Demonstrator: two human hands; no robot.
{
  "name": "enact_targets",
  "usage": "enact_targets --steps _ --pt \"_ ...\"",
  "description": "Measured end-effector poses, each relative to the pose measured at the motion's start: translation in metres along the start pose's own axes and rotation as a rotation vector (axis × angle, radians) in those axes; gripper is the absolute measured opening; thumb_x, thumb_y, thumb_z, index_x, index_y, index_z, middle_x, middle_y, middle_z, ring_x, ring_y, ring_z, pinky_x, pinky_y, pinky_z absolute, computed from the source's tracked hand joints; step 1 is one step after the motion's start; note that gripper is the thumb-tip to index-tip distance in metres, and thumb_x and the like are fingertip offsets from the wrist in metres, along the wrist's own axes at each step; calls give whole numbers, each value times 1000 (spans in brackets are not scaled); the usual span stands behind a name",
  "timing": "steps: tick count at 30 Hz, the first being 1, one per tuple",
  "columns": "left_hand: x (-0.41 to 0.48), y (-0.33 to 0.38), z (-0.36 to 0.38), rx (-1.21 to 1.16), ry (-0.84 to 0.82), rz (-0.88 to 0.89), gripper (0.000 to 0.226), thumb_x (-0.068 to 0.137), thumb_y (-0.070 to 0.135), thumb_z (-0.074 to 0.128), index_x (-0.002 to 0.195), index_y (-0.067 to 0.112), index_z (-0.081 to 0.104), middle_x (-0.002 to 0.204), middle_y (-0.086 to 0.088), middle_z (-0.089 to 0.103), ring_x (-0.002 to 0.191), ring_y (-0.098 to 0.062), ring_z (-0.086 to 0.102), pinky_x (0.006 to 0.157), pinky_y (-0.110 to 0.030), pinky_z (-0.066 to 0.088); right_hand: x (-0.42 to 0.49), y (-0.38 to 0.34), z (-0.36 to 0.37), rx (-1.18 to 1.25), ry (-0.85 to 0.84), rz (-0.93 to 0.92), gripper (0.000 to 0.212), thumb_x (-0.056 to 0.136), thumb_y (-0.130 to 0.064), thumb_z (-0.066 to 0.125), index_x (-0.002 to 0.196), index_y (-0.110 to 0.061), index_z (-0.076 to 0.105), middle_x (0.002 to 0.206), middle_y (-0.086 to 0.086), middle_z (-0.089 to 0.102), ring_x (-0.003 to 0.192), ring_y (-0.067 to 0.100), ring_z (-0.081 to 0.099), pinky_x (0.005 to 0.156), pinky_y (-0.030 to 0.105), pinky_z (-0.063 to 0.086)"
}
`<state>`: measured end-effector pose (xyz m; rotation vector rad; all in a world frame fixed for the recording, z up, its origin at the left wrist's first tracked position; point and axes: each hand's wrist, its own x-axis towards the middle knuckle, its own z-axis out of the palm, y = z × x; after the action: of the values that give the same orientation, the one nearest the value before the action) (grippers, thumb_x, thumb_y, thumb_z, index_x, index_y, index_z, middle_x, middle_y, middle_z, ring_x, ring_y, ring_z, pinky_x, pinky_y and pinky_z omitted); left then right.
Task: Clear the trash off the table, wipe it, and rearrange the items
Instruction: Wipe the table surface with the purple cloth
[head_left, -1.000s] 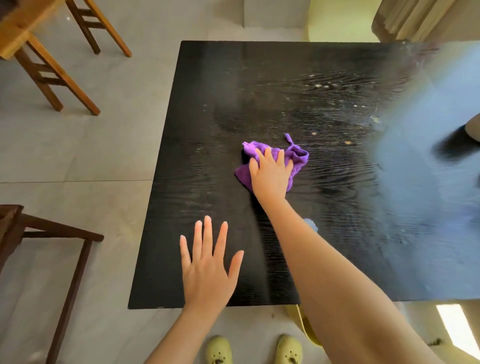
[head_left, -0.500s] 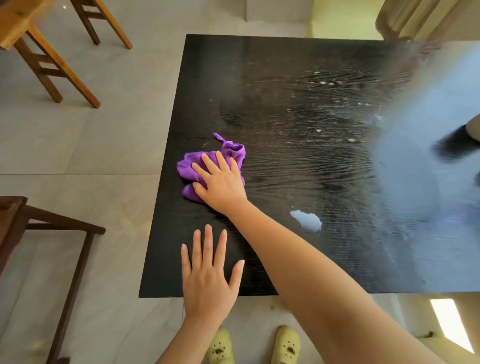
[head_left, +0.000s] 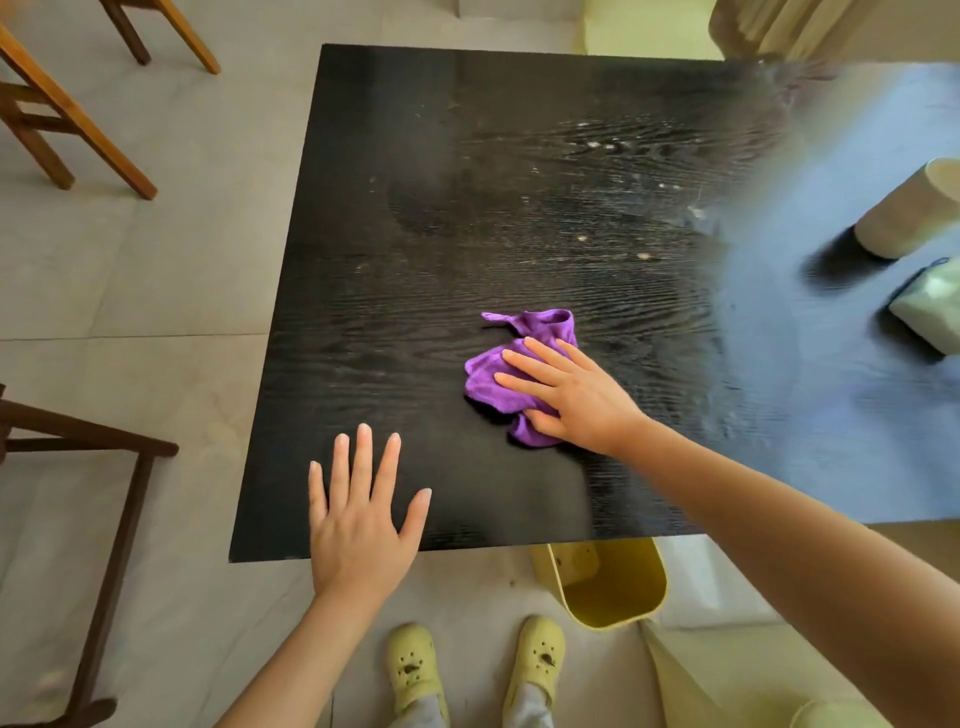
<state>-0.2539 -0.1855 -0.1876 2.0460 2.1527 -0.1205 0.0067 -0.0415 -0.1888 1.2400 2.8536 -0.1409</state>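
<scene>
my right hand (head_left: 582, 400), fingers spread flat, presses crumpled purple microfiber cloth (head_left: 511, 374) | my left hand (head_left: 358, 514) splayed flat on black woodgrain table (head_left: 415, 208), near edge

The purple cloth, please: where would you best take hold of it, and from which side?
Probably the far edge of the cloth, pinched from above: it is bunched and uncovered, while the right hand lies flat over the rest.

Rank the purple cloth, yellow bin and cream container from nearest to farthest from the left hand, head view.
From the left hand:
1. purple cloth, ahead and right, on the table.
2. yellow bin, on the floor to the right.
3. cream container, at the table's far right.
</scene>
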Motion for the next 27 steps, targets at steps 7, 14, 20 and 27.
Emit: enact_targets --steps 7,14,20,27 --pt "0 0 4 30 20 -3 70 90 58 18 147 18 26 155 -13 26 144 -32 20 116 -54 18 -71 63 -4 -9 -40 161 54 89 -41 40 140 -26 45 149 0 41 140 25 34 114 41 19" --pt "0 0 4 39 24 -3 71 90 59 16 148 18 24 155 -13 25 145 -32 19 116 -53 17 -132 65 2 126 80 596 57 84 -46 33 135 -28 51 146 -1 46 141 21 34 117 44 24" --pt "0 0 5 32 30 -8 71 90 59 15 148 18 23 156 -13 24 145 -32 17 117 -53 14 -162 33 9 172 227 960 49 88 -36 44 135 -25 53 147 3 45 142 25 32 118 45 19" --pt "-1 2 5 45 17 1 72 90 58 14 148 16 27 155 -15 26 144 -34 20 116 -55 16 -127 -34 11 175 222 1114 46 93 -34 43 136 -23 51 148 7 43 142 30 30 118 47 16"
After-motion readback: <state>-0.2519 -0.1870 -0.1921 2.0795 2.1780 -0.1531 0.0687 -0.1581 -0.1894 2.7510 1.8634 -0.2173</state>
